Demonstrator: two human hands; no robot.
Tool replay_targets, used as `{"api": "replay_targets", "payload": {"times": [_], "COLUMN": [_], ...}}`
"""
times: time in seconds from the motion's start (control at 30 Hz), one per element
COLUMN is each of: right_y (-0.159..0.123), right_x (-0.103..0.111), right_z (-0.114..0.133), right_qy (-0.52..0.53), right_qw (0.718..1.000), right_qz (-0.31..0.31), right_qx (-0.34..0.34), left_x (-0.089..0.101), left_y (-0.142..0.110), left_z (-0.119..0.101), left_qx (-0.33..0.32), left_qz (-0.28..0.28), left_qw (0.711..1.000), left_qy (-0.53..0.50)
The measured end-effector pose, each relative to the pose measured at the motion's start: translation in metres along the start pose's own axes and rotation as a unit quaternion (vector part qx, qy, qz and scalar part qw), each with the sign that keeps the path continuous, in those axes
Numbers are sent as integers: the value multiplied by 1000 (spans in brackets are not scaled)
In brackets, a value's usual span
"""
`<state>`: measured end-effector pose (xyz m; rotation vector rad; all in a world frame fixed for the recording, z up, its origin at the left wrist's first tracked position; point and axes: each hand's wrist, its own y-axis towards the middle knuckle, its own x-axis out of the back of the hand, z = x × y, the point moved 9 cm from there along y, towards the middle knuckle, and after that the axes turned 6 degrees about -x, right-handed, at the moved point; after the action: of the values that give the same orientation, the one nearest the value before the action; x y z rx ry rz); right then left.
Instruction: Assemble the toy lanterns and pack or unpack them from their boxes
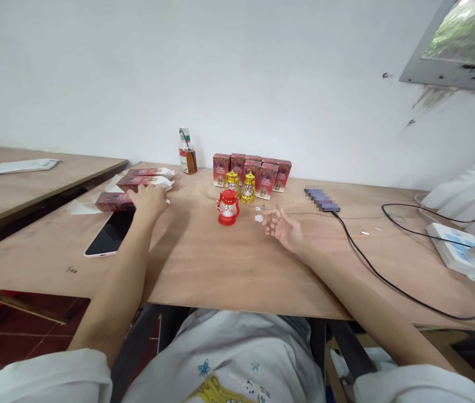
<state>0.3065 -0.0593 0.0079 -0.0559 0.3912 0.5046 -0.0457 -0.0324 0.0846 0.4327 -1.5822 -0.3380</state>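
Our left hand [150, 200] is at the red cartons [113, 202], left of centre; we cannot tell its grip. Our right hand [283, 228], loosely open, is near the upright red lantern [228, 214] at centre, probably placed there for either hand's reach.

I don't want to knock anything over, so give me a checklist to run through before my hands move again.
1. Red lantern upright on the table: ok.
2. Both gold lanterns upright, in front of the standing red boxes: ok.
3. Bottle upright by the wall: ok.
4. Left hand, at the lying red boxes, has a firm hold on one: cannot tell, the hand hides its fingers' contact.
5. Space beside the right hand free of scraps: not ok, a white scrap lies by its fingers.
6. Left forearm off the dark-screened phone: cannot tell, it overlaps the phone in view.
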Motion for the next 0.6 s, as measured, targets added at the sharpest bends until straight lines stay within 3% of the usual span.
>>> {"api": "replay_targets", "payload": {"times": [0.1, 0.23, 0.3, 0.37, 0.4, 0.47, 0.53, 0.6], "right_y": [0, -1, -2, -2, -2, -2, -3, -4], "right_x": [-3, -3, -3, -4, -5, -6, -9, -12], "right_z": [-2, -3, -1, 0, 0, 0, -1, 1], "right_qy": [-15, -39, -58, -76, -85, -107, -142, -191], "right_qw": [1000, 999, 998, 997, 996, 993, 989, 978], "right_qz": [13, 0, -10, -16, -19, -23, -24, -32], "right_qx": [0, 0, 8, 21, 27, 36, 46, 71], "left_x": [-2, -8, -20, -28, -32, -49, -63, -66], "left_y": [-2, 2, -4, -18, -24, -33, -41, -46], "left_z": [-11, -50, -84, -120, -133, -150, -161, -170], "left_qx": [16, -90, -189, -269, -278, -234, -200, -207], "left_qz": [60, 87, 125, 148, 152, 161, 158, 151], "left_qw": [998, 991, 957, 892, 865, 834, 832, 837], "left_qy": [29, -44, -179, -332, -390, -473, -493, -483]}}
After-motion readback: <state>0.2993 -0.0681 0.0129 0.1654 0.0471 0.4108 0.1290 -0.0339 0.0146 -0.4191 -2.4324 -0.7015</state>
